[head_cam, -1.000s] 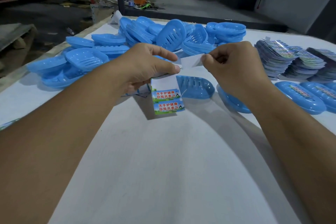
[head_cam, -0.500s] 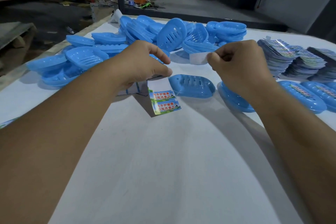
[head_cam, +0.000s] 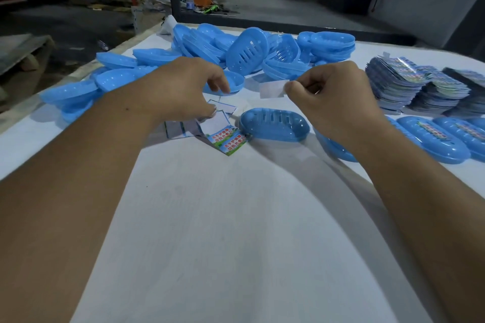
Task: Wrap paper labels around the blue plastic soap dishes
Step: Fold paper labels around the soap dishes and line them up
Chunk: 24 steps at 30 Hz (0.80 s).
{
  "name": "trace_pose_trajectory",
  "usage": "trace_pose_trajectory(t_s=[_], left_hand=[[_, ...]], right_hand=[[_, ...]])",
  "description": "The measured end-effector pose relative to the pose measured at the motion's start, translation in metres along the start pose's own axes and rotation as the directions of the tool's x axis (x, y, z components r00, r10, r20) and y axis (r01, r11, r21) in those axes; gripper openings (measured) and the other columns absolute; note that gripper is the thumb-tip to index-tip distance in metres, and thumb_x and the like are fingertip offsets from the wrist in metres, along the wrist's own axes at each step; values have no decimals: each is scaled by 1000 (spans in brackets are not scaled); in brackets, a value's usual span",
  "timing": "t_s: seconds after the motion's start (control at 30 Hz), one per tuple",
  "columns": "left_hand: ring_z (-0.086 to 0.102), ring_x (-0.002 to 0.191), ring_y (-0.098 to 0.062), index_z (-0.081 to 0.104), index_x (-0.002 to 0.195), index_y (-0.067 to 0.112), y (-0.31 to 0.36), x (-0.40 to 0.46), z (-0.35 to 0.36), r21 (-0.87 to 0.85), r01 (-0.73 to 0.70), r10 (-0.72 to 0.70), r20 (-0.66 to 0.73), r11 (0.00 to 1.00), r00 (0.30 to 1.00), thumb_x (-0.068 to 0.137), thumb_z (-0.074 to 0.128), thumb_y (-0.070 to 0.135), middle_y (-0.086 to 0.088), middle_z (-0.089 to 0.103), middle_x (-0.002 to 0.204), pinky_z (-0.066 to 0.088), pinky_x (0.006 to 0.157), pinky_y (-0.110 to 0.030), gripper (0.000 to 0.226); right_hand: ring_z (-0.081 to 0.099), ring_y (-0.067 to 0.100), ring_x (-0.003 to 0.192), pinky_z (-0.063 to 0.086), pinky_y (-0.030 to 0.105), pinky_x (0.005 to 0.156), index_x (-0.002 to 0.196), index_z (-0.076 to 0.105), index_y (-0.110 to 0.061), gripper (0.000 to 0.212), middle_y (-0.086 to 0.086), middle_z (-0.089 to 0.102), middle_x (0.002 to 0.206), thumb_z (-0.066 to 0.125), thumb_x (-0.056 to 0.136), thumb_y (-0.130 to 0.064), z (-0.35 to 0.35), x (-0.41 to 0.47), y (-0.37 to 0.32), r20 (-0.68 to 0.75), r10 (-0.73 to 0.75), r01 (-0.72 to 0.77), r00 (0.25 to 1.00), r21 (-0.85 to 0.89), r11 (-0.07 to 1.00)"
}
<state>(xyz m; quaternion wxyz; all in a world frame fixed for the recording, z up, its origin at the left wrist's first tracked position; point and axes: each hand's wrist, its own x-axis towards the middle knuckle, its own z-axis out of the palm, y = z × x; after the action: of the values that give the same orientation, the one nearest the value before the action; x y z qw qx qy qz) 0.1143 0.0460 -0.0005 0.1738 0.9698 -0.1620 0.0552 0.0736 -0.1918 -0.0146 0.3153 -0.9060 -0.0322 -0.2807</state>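
Label (head_cam: 227, 139): lay flat on the white table (head_cam: 236, 231), printed end toward the person, just left of a lone slotted soap dish (head_cam: 274, 124).
Left hand (head_cam: 183, 89): reached in from the near left, palm down, fingertips curled onto the label's blank upper end, pinning it to the table.
Right hand (head_cam: 333, 97): was raised above the table, fingers curled, thumb and forefinger pinching a small white backing strip (head_cam: 271, 89) that stuck out leftward.
Loose slips (head_cam: 178, 128): lay under the left hand, beside the label.
Finished dishes (head_cam: 433, 139): sat in a row at the right, partly hidden by the right forearm.
Label stacks (head_cam: 409, 86): were fanned out behind them.
Dish pile (head_cam: 249, 52): was heaped along the far edge.
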Motion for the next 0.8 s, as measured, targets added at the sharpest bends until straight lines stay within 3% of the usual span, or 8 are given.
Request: trace_pose_trajectory(t_s=[0.1,0.27,0.47,0.53,0.6,0.7,0.8], left_hand=[[57,82,-2,61,106,40,0,0,-2,46,-20,22,-41,999,999,71,88,25,13,55,106,44,69,-28,46],[62,76,-2,69,82,35,3,-4,-6,-11,-23,22,-50,1000,998,75,84,20,17,67,79,45,65,-22,23],[64,87,1,68,94,34,3,0,-4,-70,0,-7,-93,998,996,91,51,0,19,70,85,47,75,-22,39],[64,83,-1,68,93,30,7,2,-1,-167,-14,-21,-205,986,978,91,46,4,15,70,86,46,70,-21,35],[66,69,-2,72,89,26,15,5,1,-376,-14,-87,-250,927,964,93,49,16,9,73,78,46,62,-22,26],[63,55,-9,74,75,18,26,5,7,-617,110,-184,-59,779,981,95,55,33,2,75,70,42,56,-26,32],[57,56,-10,75,58,16,34,2,11,-731,265,-197,180,629,964,96,57,38,-6,78,82,38,53,-24,48]], right_hand=[[54,5,59,44,18,57,67,72,-14,24,-3,66,62,66,84,-30,0,0,0,-2,2,-2,1000,8,1000],[55,6,60,43,16,55,67,71,-14,24,-5,66,61,66,85,-31,1,0,0,1,4,-4,1000,-2,1000],[59,10,69,42,14,51,69,72,-14,25,-3,68,63,66,86,-30,-1,-1,-1,2,-6,6,1000,-26,1000],[59,15,73,49,24,59,69,71,-13,27,0,68,65,65,87,-32,-1,-1,-2,-4,-27,27,1000,-27,999],[57,20,70,51,32,64,70,69,-12,35,2,67,65,65,89,-41,-1,-1,-3,-7,-42,41,999,-28,999],[54,17,60,49,35,63,70,67,-17,46,-2,64,63,63,92,-57,-2,-1,-4,5,-46,46,999,-28,999],[54,17,58,49,38,63,69,66,-16,54,-3,62,61,59,91,-66,-4,-1,-6,3,-46,46,999,-35,998]])
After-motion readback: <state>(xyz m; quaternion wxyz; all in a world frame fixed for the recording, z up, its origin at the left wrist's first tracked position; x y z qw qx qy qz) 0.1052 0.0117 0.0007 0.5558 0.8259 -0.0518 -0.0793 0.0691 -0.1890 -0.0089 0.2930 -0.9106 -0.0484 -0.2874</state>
